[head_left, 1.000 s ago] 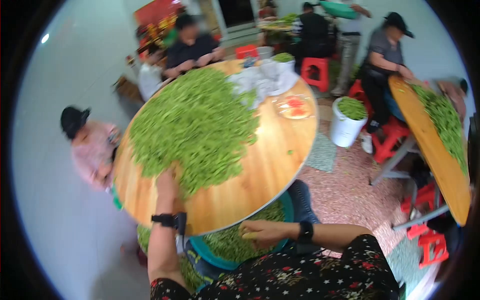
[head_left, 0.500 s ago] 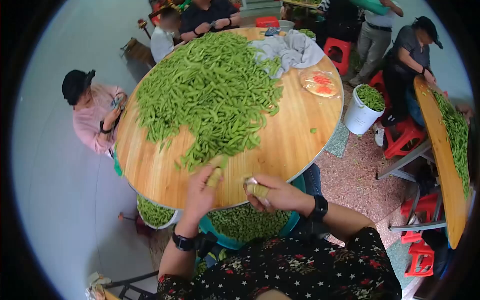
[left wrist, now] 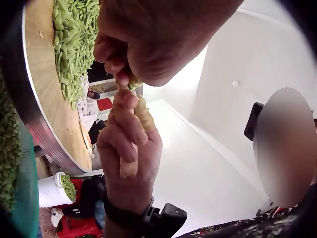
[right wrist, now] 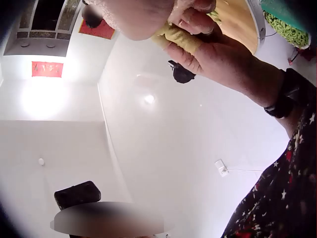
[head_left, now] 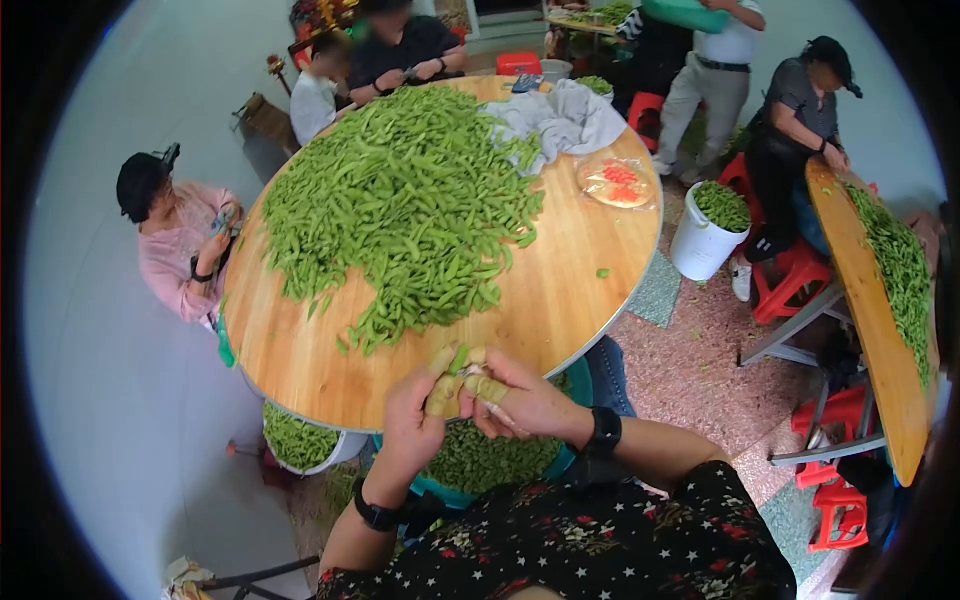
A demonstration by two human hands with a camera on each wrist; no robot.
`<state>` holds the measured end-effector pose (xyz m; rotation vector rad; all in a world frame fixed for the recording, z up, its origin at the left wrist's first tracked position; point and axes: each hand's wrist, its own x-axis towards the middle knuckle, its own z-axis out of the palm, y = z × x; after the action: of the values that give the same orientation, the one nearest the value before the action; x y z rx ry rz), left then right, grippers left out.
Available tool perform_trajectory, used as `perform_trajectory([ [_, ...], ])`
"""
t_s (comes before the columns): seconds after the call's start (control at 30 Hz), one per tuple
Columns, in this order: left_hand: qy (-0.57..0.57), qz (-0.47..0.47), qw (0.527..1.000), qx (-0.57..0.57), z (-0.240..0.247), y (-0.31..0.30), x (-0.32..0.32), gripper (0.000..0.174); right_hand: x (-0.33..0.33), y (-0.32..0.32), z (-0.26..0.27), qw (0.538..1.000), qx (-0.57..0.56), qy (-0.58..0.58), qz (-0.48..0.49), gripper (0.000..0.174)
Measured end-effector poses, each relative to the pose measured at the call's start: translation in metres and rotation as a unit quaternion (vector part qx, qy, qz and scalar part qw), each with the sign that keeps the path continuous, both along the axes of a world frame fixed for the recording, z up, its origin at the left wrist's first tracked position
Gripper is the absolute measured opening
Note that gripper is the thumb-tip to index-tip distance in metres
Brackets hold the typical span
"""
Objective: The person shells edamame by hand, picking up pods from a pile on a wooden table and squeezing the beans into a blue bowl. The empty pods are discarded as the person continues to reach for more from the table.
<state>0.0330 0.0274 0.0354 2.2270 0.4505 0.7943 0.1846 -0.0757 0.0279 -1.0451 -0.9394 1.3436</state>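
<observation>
Both hands meet over the near edge of a round wooden table [head_left: 560, 290]. The left hand [head_left: 408, 415] pinches a green bean pod [head_left: 458, 359], its tip poking up between the thumbs. From the other side the right hand [head_left: 535, 402] pinches the same pod with curled fingers. Both thumbs wear yellowish wraps [right wrist: 181, 38]. In the left wrist view the fingertips of the hands come together around the pod [left wrist: 132, 86], which they mostly hide. Ahead lies a large heap of green bean pods [head_left: 400, 200]. Below the hands, a teal tub [head_left: 577, 385] holds many shelled beans [head_left: 490, 458].
A grey cloth [head_left: 575, 120] and a bagged round item with red pieces [head_left: 615, 183] lie on the table's far right. White buckets of pods stand at right [head_left: 700, 245] and lower left [head_left: 345, 450]. Other people sit around; a second table [head_left: 850, 290] is at right.
The left hand reached into the heap, then drew back toward the body with a pod. Both hands, apart half a second ago, now meet at the pod.
</observation>
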Motion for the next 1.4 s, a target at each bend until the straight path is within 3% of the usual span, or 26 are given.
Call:
perform_trajectory([
  [0.1,-0.054,-0.005,0.994,0.093,-0.005,0.002,0.001,0.039,-0.002,-0.003,0.001,1.000,0.007,-0.004,0.002,0.014],
  [0.3,0.060,0.000,0.967,0.248,0.000,-0.020,-0.026,0.031,-0.003,-0.018,-0.006,0.998,0.031,-0.010,0.053,0.012],
  [0.33,0.021,-0.021,0.999,0.014,-0.010,-0.023,-0.029,0.030,-0.003,-0.019,-0.007,0.997,0.029,-0.003,0.075,0.012],
  [0.37,-0.019,-0.040,0.974,-0.222,-0.017,-0.024,-0.029,0.029,-0.003,-0.021,-0.006,0.996,-0.004,0.014,0.090,0.013],
  [0.4,-0.021,-0.039,0.974,-0.222,-0.021,-0.025,-0.027,0.029,-0.002,-0.021,-0.008,0.996,-0.004,0.012,0.091,0.013],
  [0.47,-0.026,-0.021,0.956,-0.293,-0.029,-0.025,-0.027,0.026,-0.004,-0.018,-0.016,0.979,-0.064,0.155,0.119,0.019],
  [0.6,-0.032,0.003,0.918,-0.396,-0.038,-0.019,-0.026,0.020,-0.009,-0.016,-0.022,0.984,-0.085,0.125,0.091,0.020],
  [0.63,-0.012,0.007,0.998,-0.068,-0.038,-0.015,-0.028,0.013,-0.012,-0.016,-0.018,0.991,-0.096,0.061,0.064,0.018],
  [0.67,0.011,0.010,0.963,0.268,-0.037,-0.012,-0.029,0.007,-0.015,-0.016,-0.012,0.994,-0.106,-0.003,0.037,0.017],
  [0.77,0.035,0.036,0.957,0.285,-0.036,-0.024,-0.027,0.016,-0.017,-0.020,0.008,0.986,-0.125,-0.094,0.052,0.017],
  [0.83,0.036,0.046,0.954,0.294,-0.040,-0.028,-0.025,0.019,-0.019,-0.018,0.001,0.986,-0.126,-0.091,0.060,0.017],
  [1.03,0.023,0.084,0.975,0.207,-0.061,-0.039,-0.022,0.021,-0.023,-0.023,-0.022,0.991,-0.110,-0.021,0.068,0.018],
  [1.1,0.035,0.098,0.992,0.068,-0.068,-0.043,-0.021,0.019,-0.023,-0.025,-0.025,0.992,-0.102,0.023,0.067,0.018],
  [1.13,0.036,0.099,0.992,0.067,-0.070,-0.044,-0.021,0.019,-0.022,-0.026,-0.024,0.990,-0.117,0.028,0.075,0.018],
  [1.2,0.008,0.081,0.996,-0.041,-0.073,-0.045,-0.022,0.019,-0.020,-0.028,-0.032,0.987,-0.132,0.034,0.085,0.017],
  [1.27,0.029,0.050,0.992,-0.109,-0.085,-0.034,-0.026,0.020,-0.020,-0.028,-0.055,0.987,-0.138,0.013,0.084,0.017],
  [1.4,0.094,0.022,0.959,-0.267,-0.091,-0.026,-0.040,0.020,-0.017,-0.027,-0.046,0.981,-0.126,-0.106,0.101,0.016],
])
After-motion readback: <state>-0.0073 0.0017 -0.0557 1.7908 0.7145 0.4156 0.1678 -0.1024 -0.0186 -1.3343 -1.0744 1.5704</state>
